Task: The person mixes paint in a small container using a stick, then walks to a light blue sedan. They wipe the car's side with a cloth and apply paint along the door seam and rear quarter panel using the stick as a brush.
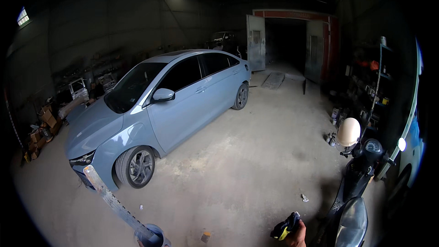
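At the lower edge, right of the middle, my right hand [298, 237] is closed around a small dark bundle [286, 227]. The bundle has a bright yellow patch and a whitish bit at its top; its exact kind I cannot make out. My left hand is outside the picture. Down at the lower left stands a blue round container [160, 234], cut off by the edge. A long, worn, flat metal strip [112, 201] with a row of dark marks leans out of it, its upper end overlapping the front of a light blue car [192, 110].
A motor scooter [352, 201] with a cream helmet [349, 132] by its handlebar stands close on my right. Behind it are loaded shelves [378, 82]. An open double door [256, 43] lies at the back. Cardboard boxes [47, 116] and clutter line the left wall; scraps [304, 198] dot the concrete floor.
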A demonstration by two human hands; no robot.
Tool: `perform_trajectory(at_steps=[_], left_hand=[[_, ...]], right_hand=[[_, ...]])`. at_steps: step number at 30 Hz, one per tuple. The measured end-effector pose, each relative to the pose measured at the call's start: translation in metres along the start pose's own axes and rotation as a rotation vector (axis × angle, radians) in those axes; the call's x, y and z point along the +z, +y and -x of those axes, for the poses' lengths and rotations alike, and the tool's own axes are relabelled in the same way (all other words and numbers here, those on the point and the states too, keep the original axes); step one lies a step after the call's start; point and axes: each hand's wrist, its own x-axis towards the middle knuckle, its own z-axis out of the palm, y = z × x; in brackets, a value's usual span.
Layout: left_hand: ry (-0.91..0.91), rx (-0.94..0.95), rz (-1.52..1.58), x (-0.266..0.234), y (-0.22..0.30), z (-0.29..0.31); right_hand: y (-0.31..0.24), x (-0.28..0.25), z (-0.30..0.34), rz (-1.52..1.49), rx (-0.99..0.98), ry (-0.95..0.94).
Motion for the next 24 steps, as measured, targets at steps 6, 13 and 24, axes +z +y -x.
perform_trajectory(at_steps=[6,13,24], left_hand=[[0.005,-0.149,-0.013,0.136,-0.080,-0.186],[-0.063,-0.124,-0.020,0.299,-0.199,-0.379],[-0.205,0.026,0.186,0.613,-0.365,-0.639]], right_hand=[[-0.034,0.014,-0.174,0.208,-0.281,0.242],[-0.064,0.018,-0.459,0.527,-0.366,0.142],[-0.136,0.128,-0.859,-0.166,-0.420,0.187]])
